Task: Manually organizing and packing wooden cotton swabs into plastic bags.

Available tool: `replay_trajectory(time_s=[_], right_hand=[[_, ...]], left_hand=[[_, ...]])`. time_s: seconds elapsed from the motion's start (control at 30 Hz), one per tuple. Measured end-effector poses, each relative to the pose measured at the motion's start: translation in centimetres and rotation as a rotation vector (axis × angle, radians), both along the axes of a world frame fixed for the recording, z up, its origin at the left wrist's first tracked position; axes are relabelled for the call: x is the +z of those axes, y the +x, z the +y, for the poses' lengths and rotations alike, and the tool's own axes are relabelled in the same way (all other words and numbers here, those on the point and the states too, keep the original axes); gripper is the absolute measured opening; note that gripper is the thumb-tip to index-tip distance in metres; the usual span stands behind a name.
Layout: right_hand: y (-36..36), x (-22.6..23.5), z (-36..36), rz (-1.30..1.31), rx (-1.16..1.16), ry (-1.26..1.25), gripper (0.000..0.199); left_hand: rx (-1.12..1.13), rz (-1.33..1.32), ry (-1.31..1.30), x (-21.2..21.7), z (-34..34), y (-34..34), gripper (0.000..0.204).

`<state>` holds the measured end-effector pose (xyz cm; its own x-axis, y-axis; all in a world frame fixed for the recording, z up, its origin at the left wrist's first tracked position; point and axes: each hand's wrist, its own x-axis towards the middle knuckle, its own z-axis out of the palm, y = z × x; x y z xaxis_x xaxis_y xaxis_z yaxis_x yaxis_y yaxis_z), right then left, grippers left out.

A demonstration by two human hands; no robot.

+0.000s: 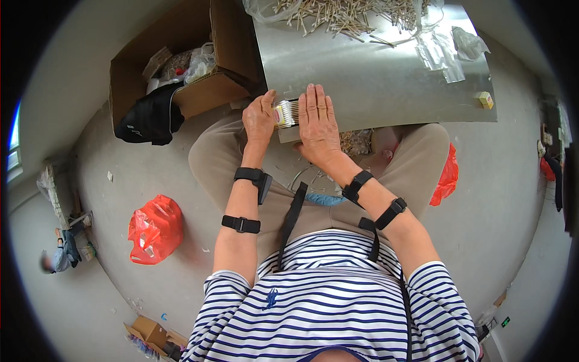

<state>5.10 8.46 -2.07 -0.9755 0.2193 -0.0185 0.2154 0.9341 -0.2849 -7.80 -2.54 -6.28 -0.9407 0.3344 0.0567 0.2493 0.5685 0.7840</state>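
Observation:
My left hand (258,123) grips one end of a small flat pack of cotton swabs (282,114) at the near left corner of a shiny metal tabletop (374,90). White tips and a yellowish label show at that end, and the sticks run to the right. My right hand (319,123) lies flat with its fingers stretched out, against the right end of the sticks. Its palm hides what is under it. Loose cotton swabs (344,15) are heaped at the tabletop's far side.
A cardboard box (199,99) with bags inside and a black cloth (151,117) over its edge stands left of the tabletop. Clear plastic bags (440,54) and a small yellow-white box (485,100) lie at right. A red bag (155,229) sits on the floor; another person (59,256) is far left.

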Motion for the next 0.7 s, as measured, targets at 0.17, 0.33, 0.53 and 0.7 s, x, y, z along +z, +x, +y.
replay_trajectory(time_s=[0.17,0.33,0.53,0.7], right_hand=[[-0.2,-0.1,-0.5,0.003,-0.013,0.002,0.118],[-0.6,-0.1,-0.9,0.021,0.000,0.001,0.116],[-0.4,0.0,-0.6,0.058,0.030,-0.060,0.121],[0.0,-0.2,0.2,0.135,0.023,-0.170,0.122]], left_hand=[[0.004,-0.027,-0.005,0.2,0.0,0.1,0.051],[0.003,-0.028,-0.035,0.1,0.0,-0.1,0.050],[0.014,-0.012,-0.098,0.4,0.2,0.0,0.047],[0.012,0.061,-0.233,0.2,0.2,-0.2,0.046]])
